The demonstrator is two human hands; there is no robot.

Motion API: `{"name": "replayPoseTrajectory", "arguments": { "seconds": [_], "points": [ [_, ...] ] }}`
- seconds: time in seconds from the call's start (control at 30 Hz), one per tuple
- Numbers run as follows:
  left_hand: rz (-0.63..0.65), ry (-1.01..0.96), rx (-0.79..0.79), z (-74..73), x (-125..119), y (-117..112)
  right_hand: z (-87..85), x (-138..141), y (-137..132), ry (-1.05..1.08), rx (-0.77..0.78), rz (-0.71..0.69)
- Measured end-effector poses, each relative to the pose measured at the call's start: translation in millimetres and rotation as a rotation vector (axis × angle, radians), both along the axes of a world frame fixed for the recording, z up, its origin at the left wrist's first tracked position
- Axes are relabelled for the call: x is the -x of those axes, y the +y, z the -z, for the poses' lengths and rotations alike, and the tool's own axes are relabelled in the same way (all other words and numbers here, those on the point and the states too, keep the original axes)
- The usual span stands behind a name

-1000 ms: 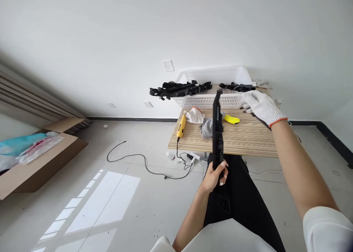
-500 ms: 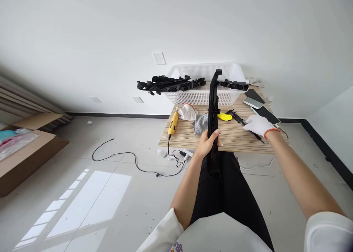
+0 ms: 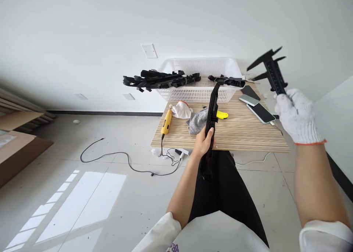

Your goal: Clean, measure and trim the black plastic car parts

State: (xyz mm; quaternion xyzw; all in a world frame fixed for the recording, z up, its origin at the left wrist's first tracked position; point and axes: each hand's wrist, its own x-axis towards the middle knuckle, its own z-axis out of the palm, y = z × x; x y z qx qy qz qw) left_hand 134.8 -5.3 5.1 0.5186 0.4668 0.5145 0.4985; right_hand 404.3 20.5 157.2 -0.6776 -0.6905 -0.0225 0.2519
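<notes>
My bare left hand (image 3: 203,141) is wrapped round a long black plastic part (image 3: 213,105), which stands tilted in front of the table with its lower end over my legs. My right hand (image 3: 298,114), in a white knit glove with an orange cuff, grips a black vernier caliper (image 3: 275,73) and holds it up right of the table, jaws at the top. A grey cloth (image 3: 198,121) and a yellow-handled tool (image 3: 222,114) lie on the table close behind the black part.
A white plastic basket (image 3: 190,95) at the back holds several similar black parts (image 3: 162,81). On the wooden table (image 3: 248,138) lie a yellow corded power tool (image 3: 166,122), a white glove (image 3: 181,109) and a phone (image 3: 261,113). A black cable (image 3: 132,167) runs across the floor.
My right hand has lifted the caliper off the table, up and to the right. The black part in my left hand has dropped slightly, its top now lower against the basket. The view has shifted a little.
</notes>
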Motion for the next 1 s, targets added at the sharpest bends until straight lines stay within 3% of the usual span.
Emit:
{"name": "replayPoseTrajectory", "arguments": {
  "seconds": [0.03, 0.1, 0.2, 0.3, 0.47, 0.63, 0.77, 1.0],
  "points": [
    [-0.008, 0.007, -0.003, -0.3, -0.2, -0.1, -5.8, 8.2, 4.0, 0.021, -0.072, -0.047],
    [-0.01, 0.013, -0.01, -0.5, 0.3, -0.4, -10.3, 26.1, 17.4, -0.157, -0.067, -0.121],
    [-0.006, 0.017, -0.014, -0.2, 2.3, -1.2, -5.0, 44.8, 43.9, -0.442, -0.064, -0.134],
    [-0.007, 0.007, 0.006, 0.2, 3.7, -1.5, 0.8, 49.1, 66.2, -0.552, -0.15, -0.107],
    [0.013, 0.003, -0.005, -1.1, 3.4, -1.9, -3.7, 50.4, 80.7, -0.6, -0.241, -0.053],
    [0.011, 0.009, -0.017, -2.2, 3.4, -2.9, -9.4, 60.0, 80.9, -0.658, -0.148, -0.085],
    [0.006, 0.019, -0.021, -1.6, 3.2, -2.2, -11.9, 67.3, 80.3, -0.59, -0.094, -0.022],
    [0.0, 0.015, -0.019, -0.7, 3.1, -1.0, -9.0, 71.0, 83.5, -0.603, -0.129, -0.033]
  ]
}}
